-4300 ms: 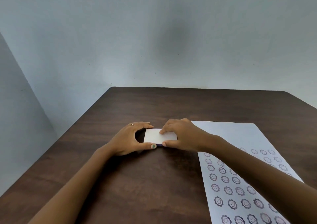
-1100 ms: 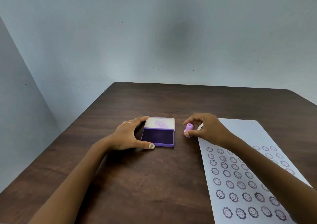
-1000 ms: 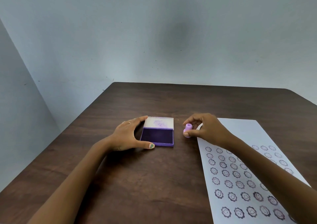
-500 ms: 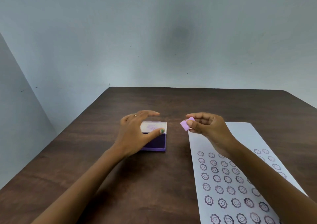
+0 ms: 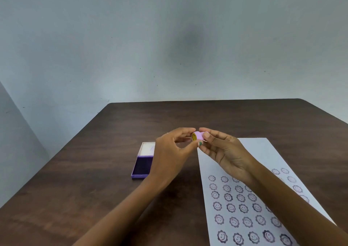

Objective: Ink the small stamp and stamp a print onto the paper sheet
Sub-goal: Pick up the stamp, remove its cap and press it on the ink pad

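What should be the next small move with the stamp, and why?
Probably lower the small stamp, held above the table between both hands' fingertips, face down onto the open ink pad. Its yellow face points sideways, and the pad lies uncovered beside the left hand.

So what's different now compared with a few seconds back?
The ink pad, then shut under both hands, now lies open. The left hand let go of it and rose to meet the right hand; both pinch the small stamp above the table. The paper sheet stayed put.
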A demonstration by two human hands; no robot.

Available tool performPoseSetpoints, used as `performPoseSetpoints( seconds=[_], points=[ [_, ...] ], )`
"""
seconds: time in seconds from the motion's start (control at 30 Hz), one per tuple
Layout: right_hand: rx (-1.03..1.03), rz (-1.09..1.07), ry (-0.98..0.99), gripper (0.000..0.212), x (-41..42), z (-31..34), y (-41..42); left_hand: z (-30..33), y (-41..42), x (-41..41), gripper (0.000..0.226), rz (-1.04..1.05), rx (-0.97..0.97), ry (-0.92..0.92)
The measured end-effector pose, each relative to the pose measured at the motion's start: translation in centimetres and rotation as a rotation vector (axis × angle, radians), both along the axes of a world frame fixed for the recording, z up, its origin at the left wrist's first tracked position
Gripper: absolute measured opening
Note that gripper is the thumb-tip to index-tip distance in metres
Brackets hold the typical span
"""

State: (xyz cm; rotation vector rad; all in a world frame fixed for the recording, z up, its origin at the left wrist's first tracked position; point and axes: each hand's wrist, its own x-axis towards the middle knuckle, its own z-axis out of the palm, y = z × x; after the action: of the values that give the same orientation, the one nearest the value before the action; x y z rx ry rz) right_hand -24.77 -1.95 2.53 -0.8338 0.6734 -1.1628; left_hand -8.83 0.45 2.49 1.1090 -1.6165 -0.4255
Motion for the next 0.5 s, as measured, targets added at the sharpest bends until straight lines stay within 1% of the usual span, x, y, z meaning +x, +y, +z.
performPoseSetpoints(
  seconds=[0.13,0.3,0.5],
  points=[
    [-0.044,-0.038,0.044,0.034,0.50,-0.20,0.18,0.13,0.15,0.43,0.027,-0.018,0.043,0.053],
    [-0.142,-0.110,0.081,0.035,0.76,-0.17,0.31,0.38,0.13,0.66,0.029,-0.034,0.082,0.104],
    [-0.232,-0.123,0.142,0.030,0.88,0.00,0.54,0.42,0.20,0.90,0.026,-0.001,0.132,0.156]
  ],
)
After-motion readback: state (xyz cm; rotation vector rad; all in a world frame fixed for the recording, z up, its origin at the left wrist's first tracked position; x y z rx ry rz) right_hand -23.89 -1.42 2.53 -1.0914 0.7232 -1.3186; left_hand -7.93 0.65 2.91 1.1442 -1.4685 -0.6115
